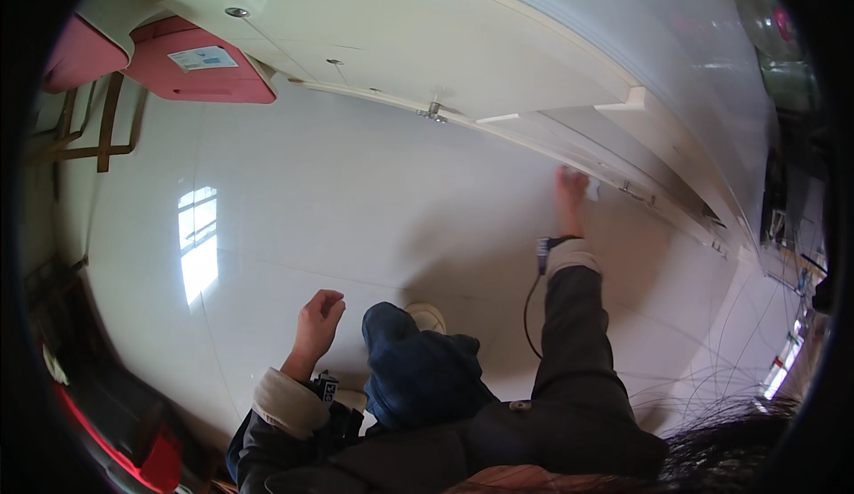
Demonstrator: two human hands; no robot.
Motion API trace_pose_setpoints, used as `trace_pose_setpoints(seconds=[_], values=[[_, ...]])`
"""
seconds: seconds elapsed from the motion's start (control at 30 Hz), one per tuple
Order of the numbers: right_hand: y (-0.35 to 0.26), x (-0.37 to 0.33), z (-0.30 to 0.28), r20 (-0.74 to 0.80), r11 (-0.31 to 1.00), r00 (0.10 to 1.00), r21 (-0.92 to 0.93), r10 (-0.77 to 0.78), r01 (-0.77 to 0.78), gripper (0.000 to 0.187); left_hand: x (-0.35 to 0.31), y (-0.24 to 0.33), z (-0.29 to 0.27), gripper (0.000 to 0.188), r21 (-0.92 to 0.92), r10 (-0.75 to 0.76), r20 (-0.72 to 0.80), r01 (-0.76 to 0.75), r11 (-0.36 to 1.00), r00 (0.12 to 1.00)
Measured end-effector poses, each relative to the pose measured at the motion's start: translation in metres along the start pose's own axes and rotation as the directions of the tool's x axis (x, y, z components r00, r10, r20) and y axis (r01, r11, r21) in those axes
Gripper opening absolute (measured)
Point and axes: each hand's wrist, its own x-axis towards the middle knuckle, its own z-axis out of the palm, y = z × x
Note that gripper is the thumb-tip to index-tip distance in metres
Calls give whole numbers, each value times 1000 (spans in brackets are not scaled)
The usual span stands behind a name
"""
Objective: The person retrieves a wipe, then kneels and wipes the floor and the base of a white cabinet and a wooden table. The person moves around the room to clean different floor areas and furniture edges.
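The work in hand looks under way rather than finished, and it centres on the right hand (571,190), which reaches far out to the right, against the near edge of the cream cabinet (498,58). A small white piece (592,192), perhaps paper or cloth, shows just beside its fingers; the hand is blurred there, so I cannot tell whether it grips the piece or only lies next to it. Farther left along the same edge stands a metal fitting (433,112), well apart from both hands, and other small fittings (627,190) sit just right of the right hand. Nothing marks any stretch of the edge as done, so how much is left cannot be judged. The left hand (320,323) hangs near, left of the bent knee (418,365), with its fingers curled into a narrow, loose shape; no object shows in it, though I cannot tell whether the fingertips meet, and it seems to take no part. The pale floor (329,192) spreads between that hand and the cabinet.
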Motion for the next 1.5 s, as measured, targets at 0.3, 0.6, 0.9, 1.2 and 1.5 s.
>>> trace_pose_setpoints(seconds=[0.3,0.6,0.9,1.2,1.5], values=[[-273,-82,-27,53,916,923,160,-381,368,77,0,5,4,20,-35,20,17,-19,999,1000],[-204,-60,-47,-128,747,781,233,-611,623,55,-15,3,-20,19,20,8,-77,-7,1000,997],[-100,-31,-35,-147,999,989,19,33,-30,61,-19,-10,-8,21,-17,3,-39,-4,1000,999],[-245,-71,-15,-89,988,985,27,-150,152,70,-7,-6,-2,20,-11,20,-19,-20,1000,1000],[-172,-62,-26,-212,954,930,-76,-299,290,58,2,-1,-12,20,16,84,-25,-84,996,996]])
